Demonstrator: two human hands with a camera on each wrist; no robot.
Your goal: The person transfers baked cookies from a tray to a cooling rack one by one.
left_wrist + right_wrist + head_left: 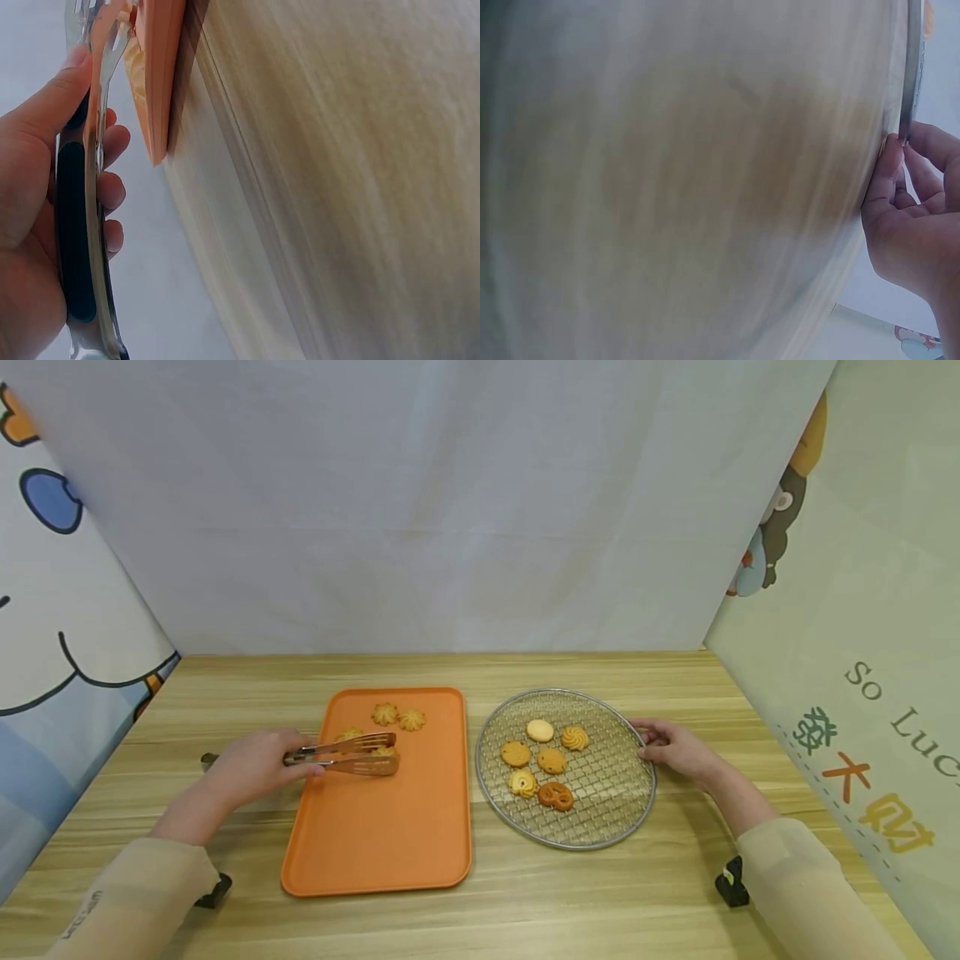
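Observation:
My left hand point(255, 766) grips a pair of metal tongs point(347, 755) with orange tips, reaching over the orange tray point(375, 835). The tong tips lie around a cookie point(384, 751) on the tray; two flower-shaped cookies point(397, 717) sit further back, and another point(347, 735) is partly hidden behind the tongs. In the left wrist view my fingers point(105, 187) curl round the black-handled tongs point(79, 225). My right hand point(675, 748) pinches the right rim of a round wire rack point(607, 777) carrying several cookies point(543, 760). The right wrist view shows the fingers point(900, 172) on the rack's rim point(910, 75).
Everything sits on a wooden table point(675, 893). White and printed fabric panels wall in the back and both sides. Small black clips point(731, 882) sit near each sleeve at the table's front.

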